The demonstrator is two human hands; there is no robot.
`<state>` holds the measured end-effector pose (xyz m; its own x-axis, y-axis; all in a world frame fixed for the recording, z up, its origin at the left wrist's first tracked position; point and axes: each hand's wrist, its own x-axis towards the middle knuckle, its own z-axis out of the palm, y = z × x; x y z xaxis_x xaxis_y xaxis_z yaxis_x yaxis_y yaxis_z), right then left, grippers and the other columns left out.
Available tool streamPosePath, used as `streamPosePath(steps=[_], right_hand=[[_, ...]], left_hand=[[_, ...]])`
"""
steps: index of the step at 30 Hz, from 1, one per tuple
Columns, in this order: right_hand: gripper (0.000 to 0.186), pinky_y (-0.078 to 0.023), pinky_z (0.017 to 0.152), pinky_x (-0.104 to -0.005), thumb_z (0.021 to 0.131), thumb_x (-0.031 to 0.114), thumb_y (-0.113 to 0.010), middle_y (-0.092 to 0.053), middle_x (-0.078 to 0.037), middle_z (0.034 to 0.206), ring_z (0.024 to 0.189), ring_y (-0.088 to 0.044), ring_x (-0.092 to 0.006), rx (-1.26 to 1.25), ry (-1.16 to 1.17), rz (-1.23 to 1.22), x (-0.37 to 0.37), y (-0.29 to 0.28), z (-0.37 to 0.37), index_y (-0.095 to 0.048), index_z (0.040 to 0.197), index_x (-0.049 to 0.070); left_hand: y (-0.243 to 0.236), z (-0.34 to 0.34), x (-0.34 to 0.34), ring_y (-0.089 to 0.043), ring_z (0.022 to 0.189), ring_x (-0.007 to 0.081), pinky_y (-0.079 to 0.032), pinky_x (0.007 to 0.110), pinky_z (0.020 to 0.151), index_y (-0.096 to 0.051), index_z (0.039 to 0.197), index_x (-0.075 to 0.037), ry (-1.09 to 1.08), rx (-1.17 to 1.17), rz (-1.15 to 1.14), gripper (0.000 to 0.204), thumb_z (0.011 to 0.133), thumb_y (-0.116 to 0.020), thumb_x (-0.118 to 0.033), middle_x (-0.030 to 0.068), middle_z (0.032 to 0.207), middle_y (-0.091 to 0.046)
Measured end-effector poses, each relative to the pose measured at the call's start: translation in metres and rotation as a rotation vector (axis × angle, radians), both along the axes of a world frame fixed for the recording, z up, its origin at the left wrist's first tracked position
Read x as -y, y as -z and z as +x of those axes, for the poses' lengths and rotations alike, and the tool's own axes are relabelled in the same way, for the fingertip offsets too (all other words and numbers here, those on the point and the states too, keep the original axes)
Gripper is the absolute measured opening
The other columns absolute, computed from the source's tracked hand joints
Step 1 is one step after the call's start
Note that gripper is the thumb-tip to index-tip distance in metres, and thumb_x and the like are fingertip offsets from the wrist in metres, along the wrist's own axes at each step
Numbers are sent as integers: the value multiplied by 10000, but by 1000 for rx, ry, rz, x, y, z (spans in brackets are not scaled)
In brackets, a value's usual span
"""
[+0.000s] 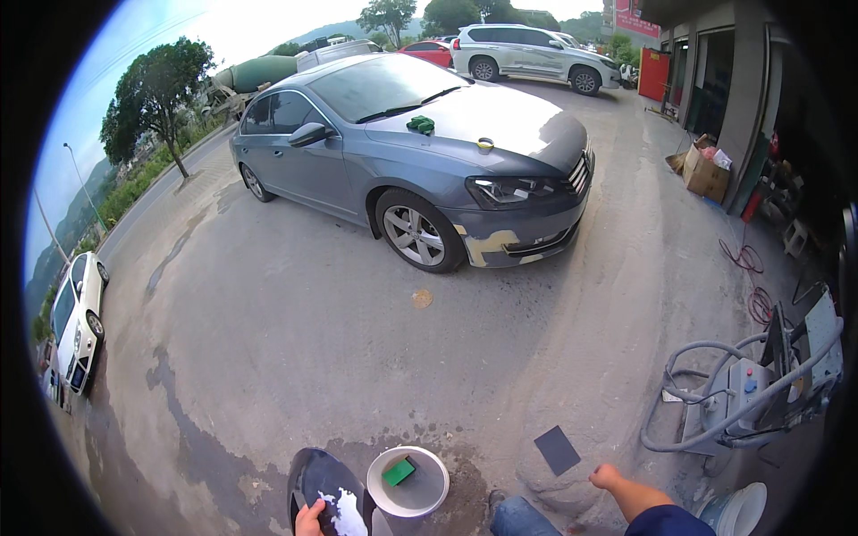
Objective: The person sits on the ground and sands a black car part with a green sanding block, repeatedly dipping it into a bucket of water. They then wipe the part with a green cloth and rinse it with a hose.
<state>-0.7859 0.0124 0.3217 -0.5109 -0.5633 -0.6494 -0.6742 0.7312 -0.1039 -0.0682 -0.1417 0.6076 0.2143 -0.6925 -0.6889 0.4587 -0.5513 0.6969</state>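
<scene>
At the bottom edge my left hand (310,518) grips the rim of a dark, curved panel (308,473) that has a white patch on its face. Right beside it stands a whitish bucket (376,507) with a green rectangular block (399,472) inside. My right hand (605,476) is closed, its fingers curled; whatever they may hold is hidden. Just beyond that hand is a dark grey rectangular sheet (558,450), with a narrow gap between the two.
Ahead stands a grey car (335,183) with beige patches on its front bumper; a green cloth-like bundle (421,125) and a tape roll (485,143) rest on its bonnet. On the right are a hosed machine (737,393) and a pale bucket (746,509). Wet stains mark the ground.
</scene>
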Motion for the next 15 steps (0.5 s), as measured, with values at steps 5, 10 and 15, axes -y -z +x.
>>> streamPosePath(steps=[5,10,15], right_hand=[[392,-590,940,-430,858,384,-710,-751,-156,1219,1067,-740,-298,458,722,57,-71,-70,-54,-778,1079,67],[389,-597,885,-465,896,349,-746,-747,-179,1115,1052,-747,-307,74,-140,207,-69,-183,-52,-762,1128,37],[489,-577,941,-406,820,407,-768,-782,-157,1144,1069,-741,-319,248,393,-140,-55,-134,-64,-783,1188,86]], left_hand=[[-93,-57,40,-727,973,276,-613,430,845,-645,1243,13,61,184,-129,308,977,-692,-134,128,1116,-731],[-106,-69,67,-755,872,252,-622,406,787,-692,1153,5,63,217,-228,216,941,-649,-12,114,1019,-766],[-118,-104,107,-743,973,279,-619,437,874,-635,1286,-36,13,23,-314,317,973,-650,-91,117,1135,-743]])
